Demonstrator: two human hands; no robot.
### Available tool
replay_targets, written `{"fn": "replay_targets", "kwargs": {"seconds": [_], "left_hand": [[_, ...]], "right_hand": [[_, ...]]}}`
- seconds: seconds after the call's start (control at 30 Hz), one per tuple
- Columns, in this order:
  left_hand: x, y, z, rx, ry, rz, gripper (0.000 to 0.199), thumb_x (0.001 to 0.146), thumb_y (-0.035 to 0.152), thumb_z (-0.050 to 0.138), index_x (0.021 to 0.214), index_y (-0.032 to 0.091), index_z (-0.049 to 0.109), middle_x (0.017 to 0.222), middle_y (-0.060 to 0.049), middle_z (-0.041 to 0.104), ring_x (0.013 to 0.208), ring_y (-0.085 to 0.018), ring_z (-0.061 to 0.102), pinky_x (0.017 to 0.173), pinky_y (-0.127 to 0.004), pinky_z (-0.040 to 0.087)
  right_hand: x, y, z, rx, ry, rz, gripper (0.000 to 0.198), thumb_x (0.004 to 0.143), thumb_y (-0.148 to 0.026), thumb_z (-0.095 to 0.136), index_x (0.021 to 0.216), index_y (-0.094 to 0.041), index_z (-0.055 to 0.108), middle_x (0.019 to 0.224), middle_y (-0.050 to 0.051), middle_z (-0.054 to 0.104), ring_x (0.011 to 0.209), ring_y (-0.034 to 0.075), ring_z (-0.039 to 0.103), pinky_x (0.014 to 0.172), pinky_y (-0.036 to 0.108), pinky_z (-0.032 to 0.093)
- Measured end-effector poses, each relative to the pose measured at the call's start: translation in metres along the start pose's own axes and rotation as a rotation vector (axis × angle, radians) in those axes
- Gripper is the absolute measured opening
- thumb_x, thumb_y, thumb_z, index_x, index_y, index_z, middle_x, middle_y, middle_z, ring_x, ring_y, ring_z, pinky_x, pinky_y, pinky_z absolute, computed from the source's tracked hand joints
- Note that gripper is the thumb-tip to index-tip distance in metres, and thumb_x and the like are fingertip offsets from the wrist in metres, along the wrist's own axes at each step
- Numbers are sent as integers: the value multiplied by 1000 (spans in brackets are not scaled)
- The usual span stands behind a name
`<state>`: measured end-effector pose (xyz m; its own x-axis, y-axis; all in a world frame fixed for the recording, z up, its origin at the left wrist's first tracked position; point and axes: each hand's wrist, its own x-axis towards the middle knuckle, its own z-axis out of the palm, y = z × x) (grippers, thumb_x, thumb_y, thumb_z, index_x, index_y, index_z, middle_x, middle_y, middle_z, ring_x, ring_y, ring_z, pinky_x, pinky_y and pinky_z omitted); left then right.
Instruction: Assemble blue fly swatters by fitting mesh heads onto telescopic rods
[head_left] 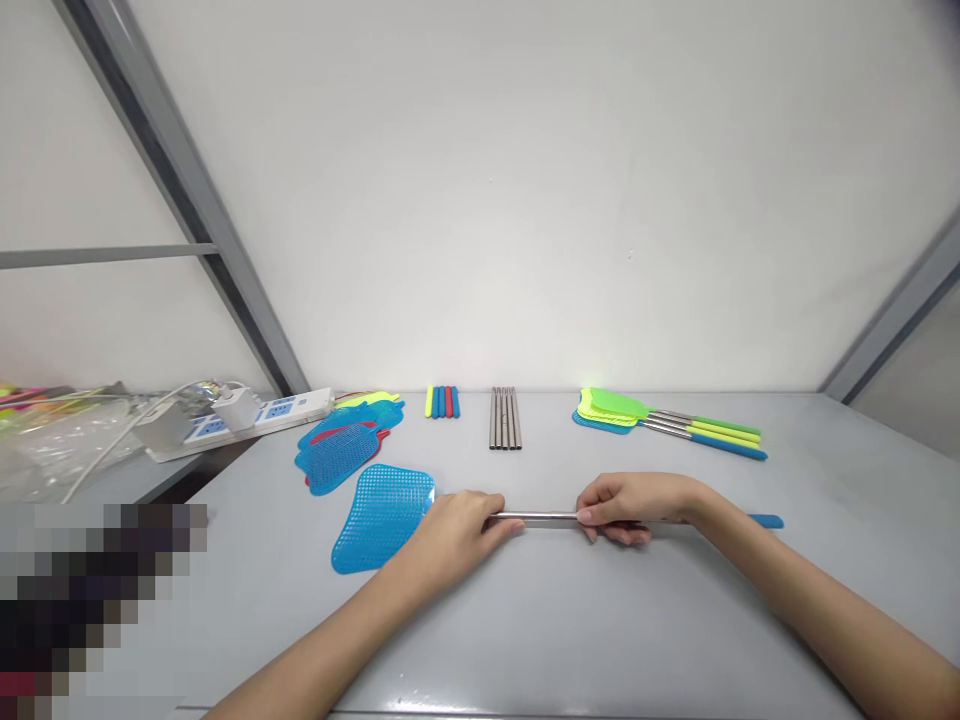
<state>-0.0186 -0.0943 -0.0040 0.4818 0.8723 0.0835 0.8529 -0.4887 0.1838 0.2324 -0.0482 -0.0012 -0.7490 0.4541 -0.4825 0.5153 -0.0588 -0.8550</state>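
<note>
A blue fly swatter [382, 520] lies across the front of the table, its mesh head to the left and its blue grip end to the right. My left hand [466, 525] is closed around the metal rod close to the head, covering the joint. Farther along the same rod, my right hand [619, 508] pinches it between thumb and fingers. Bare metal shows between the two hands. Behind my right hand and wrist, part of the rod is hidden.
Loose swatter heads [341, 458] overlap at the left. Short coloured grips [442, 402] and metal tubes [505, 420] lie in rows at the back. Several whole swatters [675, 422] are stacked at right. A power strip [281, 408] with plugs stands far left.
</note>
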Motion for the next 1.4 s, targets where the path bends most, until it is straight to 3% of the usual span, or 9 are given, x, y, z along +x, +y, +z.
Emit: {"fn": "replay_targets", "kwargs": {"seconds": [0.23, 0.33, 0.4, 0.53, 0.7, 0.77, 1.07, 1.4], "left_hand": [[-2, -5, 5, 151, 163, 106, 43, 86, 49, 26, 66, 17, 47, 63, 0, 57, 59, -12, 51, 51, -25, 21], [-4, -7, 8, 171, 170, 145, 43, 85, 51, 27, 64, 18, 46, 62, 1, 57, 58, -12, 51, 52, -25, 20], [-5, -7, 9, 176, 168, 154, 43, 85, 51, 28, 63, 18, 45, 62, 2, 57, 57, -12, 50, 52, -25, 20], [-7, -7, 7, 169, 166, 102, 41, 84, 49, 32, 61, 18, 45, 60, 1, 57, 54, -12, 49, 50, -26, 18], [-8, -9, 6, 134, 111, 41, 40, 82, 46, 35, 58, 17, 47, 56, 1, 56, 51, -12, 48, 48, -26, 14], [-7, -8, 6, 116, 86, 11, 41, 82, 47, 34, 58, 17, 48, 55, 1, 56, 50, -11, 47, 47, -26, 12], [-7, 5, 6, 93, -7, -130, 49, 82, 52, 28, 56, 18, 53, 53, -1, 56, 48, -12, 47, 46, -26, 11], [-7, 15, 7, 80, -19, -175, 52, 81, 52, 27, 56, 18, 56, 52, -2, 56, 50, -14, 50, 46, -27, 11]], "right_hand": [[7, -4, 11, 254, -87, -34, 22, 80, -33, 47, 83, -12, 55, 58, -1, 54, 40, 5, 47, 38, 16, 36], [14, -5, 21, 265, -229, 64, 37, 83, -42, 37, 92, -12, 55, 62, 3, 56, 34, 5, 43, 26, 16, 22], [16, -7, 26, 272, -218, 62, 34, 82, -42, 38, 86, -13, 55, 53, -2, 48, 31, 3, 30, 25, 16, 13], [16, -10, 35, 192, -96, 6, 28, 83, -40, 39, 73, -15, 49, 47, -8, 26, 35, 3, 17, 31, 17, 12], [16, -11, 52, -357, 323, -187, 30, 85, -35, 34, 66, -15, 47, 59, -3, 42, 51, 6, 35, 49, 19, 29], [16, -10, 56, -486, 397, -217, 30, 86, -32, 32, 66, -16, 47, 62, -2, 46, 56, 8, 38, 54, 20, 30], [16, -9, 52, -500, 368, -217, 27, 85, -29, 31, 66, -16, 46, 63, -1, 48, 57, 9, 40, 55, 21, 31], [14, -15, 58, -477, 357, -196, 26, 82, -25, 33, 63, -15, 47, 60, -1, 46, 55, 8, 38, 52, 20, 29]]}}
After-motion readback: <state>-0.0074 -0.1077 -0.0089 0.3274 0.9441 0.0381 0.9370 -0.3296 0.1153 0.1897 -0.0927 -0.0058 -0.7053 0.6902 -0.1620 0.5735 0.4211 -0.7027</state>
